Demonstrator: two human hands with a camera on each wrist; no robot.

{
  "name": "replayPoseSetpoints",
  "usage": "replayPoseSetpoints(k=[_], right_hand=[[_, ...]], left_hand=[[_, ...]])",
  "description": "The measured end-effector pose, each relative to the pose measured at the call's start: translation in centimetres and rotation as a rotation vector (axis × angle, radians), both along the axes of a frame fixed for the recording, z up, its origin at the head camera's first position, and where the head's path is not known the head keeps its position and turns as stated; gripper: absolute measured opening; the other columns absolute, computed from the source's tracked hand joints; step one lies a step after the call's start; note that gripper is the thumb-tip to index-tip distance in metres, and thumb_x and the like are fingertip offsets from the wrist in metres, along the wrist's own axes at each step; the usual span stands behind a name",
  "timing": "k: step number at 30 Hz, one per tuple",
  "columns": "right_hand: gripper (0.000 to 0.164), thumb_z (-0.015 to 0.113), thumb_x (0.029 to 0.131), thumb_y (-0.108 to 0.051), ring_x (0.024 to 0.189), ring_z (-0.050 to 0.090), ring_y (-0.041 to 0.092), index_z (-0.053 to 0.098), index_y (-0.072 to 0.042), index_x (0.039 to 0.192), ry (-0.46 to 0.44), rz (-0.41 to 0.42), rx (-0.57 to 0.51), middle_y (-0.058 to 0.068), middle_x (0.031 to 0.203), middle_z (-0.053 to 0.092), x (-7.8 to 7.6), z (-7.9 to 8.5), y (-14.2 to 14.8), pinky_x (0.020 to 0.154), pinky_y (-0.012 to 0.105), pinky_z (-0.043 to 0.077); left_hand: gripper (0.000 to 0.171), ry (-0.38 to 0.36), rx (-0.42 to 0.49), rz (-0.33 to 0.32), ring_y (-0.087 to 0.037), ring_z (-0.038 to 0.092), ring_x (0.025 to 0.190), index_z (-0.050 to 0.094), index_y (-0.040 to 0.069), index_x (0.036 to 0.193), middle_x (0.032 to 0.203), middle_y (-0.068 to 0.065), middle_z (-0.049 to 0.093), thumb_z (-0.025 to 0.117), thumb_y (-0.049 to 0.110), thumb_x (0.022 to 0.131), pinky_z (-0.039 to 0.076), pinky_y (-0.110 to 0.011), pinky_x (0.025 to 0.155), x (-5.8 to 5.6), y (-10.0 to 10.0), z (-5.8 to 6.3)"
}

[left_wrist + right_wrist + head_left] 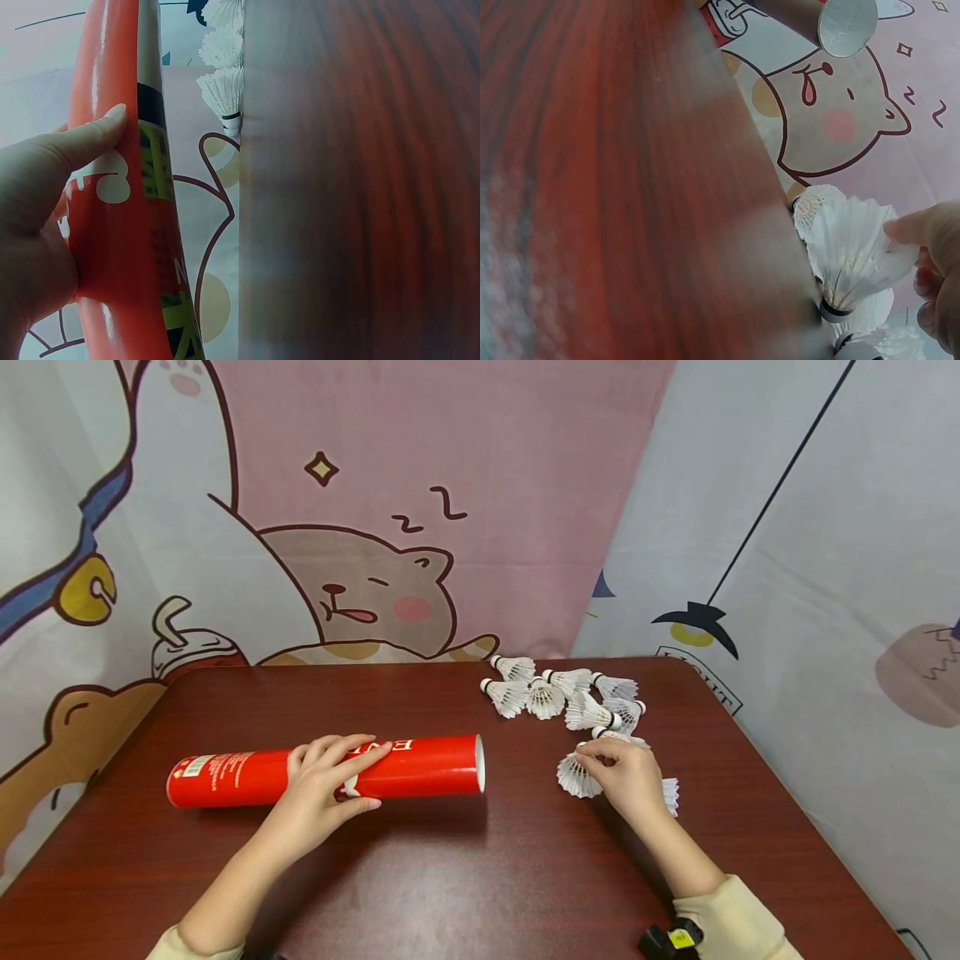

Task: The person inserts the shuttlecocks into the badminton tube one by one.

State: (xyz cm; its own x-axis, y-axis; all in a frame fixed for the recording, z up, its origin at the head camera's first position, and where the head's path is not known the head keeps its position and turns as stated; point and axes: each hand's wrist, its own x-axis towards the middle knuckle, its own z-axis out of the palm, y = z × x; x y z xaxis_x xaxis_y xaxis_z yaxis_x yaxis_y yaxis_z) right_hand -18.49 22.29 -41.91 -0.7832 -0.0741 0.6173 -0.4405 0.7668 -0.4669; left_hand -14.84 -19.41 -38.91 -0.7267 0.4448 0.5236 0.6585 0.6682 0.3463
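A red cylindrical shuttlecock tube lies sideways above the dark table, its pale round end facing right. My left hand holds it around the middle from above, with the thumb along its side. At the right, my right hand has its thumb and index fingertips together at a white feather shuttlecock. In the right wrist view, a fingertip overlaps the feather skirt of a shuttlecock whose dark-banded base points downward. Another shuttlecock is partly hidden behind the right wrist.
Several white shuttlecocks lie loosely grouped at the table's back right, some overlapping. The brown table reaches to a cartoon-printed cloth behind it. A black wrist device shows beside the right sleeve.
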Motion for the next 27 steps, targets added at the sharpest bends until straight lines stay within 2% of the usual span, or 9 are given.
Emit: replayPoseSetpoints(k=[3, 8, 14, 18, 21, 23, 27], right_hand=[[0.011, 0.083, 0.071, -0.005, 0.066, 0.061, 0.009, 0.079, -0.011, 0.079, 0.027, 0.006, -0.009, -0.005, 0.08, 0.072, 0.0, 0.2, -0.1, 0.055, 0.018, 0.039], [0.014, 0.084, 0.069, -0.004, 0.058, 0.052, 0.005, 0.079, -0.013, 0.078, 0.073, 0.015, -0.029, -0.005, 0.08, 0.071, 0.2, 0.6, -0.3, 0.052, 0.017, 0.036], [0.015, 0.084, 0.068, -0.001, 0.062, 0.057, 0.006, 0.079, -0.012, 0.077, 0.119, 0.061, -0.085, -0.004, 0.078, 0.071, 0.6, 1.6, -0.8, 0.054, 0.017, 0.036], [0.014, 0.083, 0.071, 0.0, 0.066, 0.058, 0.004, 0.078, -0.011, 0.079, 0.12, 0.116, -0.158, -0.005, 0.078, 0.071, 0.9, 2.6, -1.6, 0.055, 0.015, 0.038], [0.015, 0.081, 0.071, 0.005, 0.071, 0.061, 0.007, 0.078, -0.007, 0.079, 0.136, 0.186, -0.249, 0.0, 0.078, 0.071, 1.2, 3.4, -2.5, 0.06, 0.014, 0.041], [0.015, 0.079, 0.07, 0.011, 0.074, 0.063, 0.012, 0.076, -0.001, 0.079, 0.132, 0.23, -0.305, 0.007, 0.078, 0.071, 1.8, 4.6, -3.4, 0.065, 0.015, 0.044], [0.017, 0.078, 0.069, 0.015, 0.079, 0.065, 0.013, 0.075, 0.002, 0.08, 0.12, 0.298, -0.376, 0.01, 0.079, 0.071, 2.1, 5.2, -4.2, 0.071, 0.018, 0.047]], left_hand=[[0.078, 0.001, -0.001, 0.001, -0.028, 0.038, 0.118, 0.058, 0.027, 0.134, 0.132, -0.005, 0.052, 0.089, 0.019, 0.064, 0.019, -0.054, 0.089, 0.0, 0.0, 0.0], [0.078, 0.001, -0.002, 0.001, -0.028, 0.038, 0.118, 0.058, 0.027, 0.135, 0.132, -0.004, 0.052, 0.089, 0.019, 0.064, 0.019, -0.054, 0.089, 0.0, 0.0, 0.0], [0.077, 0.001, -0.005, 0.0, -0.028, 0.038, 0.118, 0.058, 0.027, 0.134, 0.132, -0.004, 0.051, 0.089, 0.019, 0.064, 0.019, -0.054, 0.089, 0.0, 0.0, 0.0], [0.078, -0.001, -0.003, -0.001, -0.029, 0.038, 0.118, 0.058, 0.027, 0.135, 0.132, -0.004, 0.051, 0.089, 0.019, 0.064, 0.019, -0.055, 0.089, 0.0, 0.0, 0.0], [0.078, -0.004, 0.001, -0.005, -0.029, 0.038, 0.119, 0.057, 0.026, 0.135, 0.132, -0.006, 0.052, 0.089, 0.019, 0.064, 0.018, -0.055, 0.089, -0.1, 0.0, 0.0], [0.078, -0.005, 0.004, -0.006, -0.029, 0.038, 0.118, 0.057, 0.026, 0.135, 0.132, -0.007, 0.052, 0.089, 0.018, 0.064, 0.018, -0.055, 0.09, -0.1, 0.0, 0.0], [0.078, -0.004, 0.004, -0.004, -0.028, 0.038, 0.119, 0.057, 0.027, 0.135, 0.132, -0.006, 0.052, 0.089, 0.019, 0.064, 0.018, -0.055, 0.09, -0.1, -0.1, 0.0]])
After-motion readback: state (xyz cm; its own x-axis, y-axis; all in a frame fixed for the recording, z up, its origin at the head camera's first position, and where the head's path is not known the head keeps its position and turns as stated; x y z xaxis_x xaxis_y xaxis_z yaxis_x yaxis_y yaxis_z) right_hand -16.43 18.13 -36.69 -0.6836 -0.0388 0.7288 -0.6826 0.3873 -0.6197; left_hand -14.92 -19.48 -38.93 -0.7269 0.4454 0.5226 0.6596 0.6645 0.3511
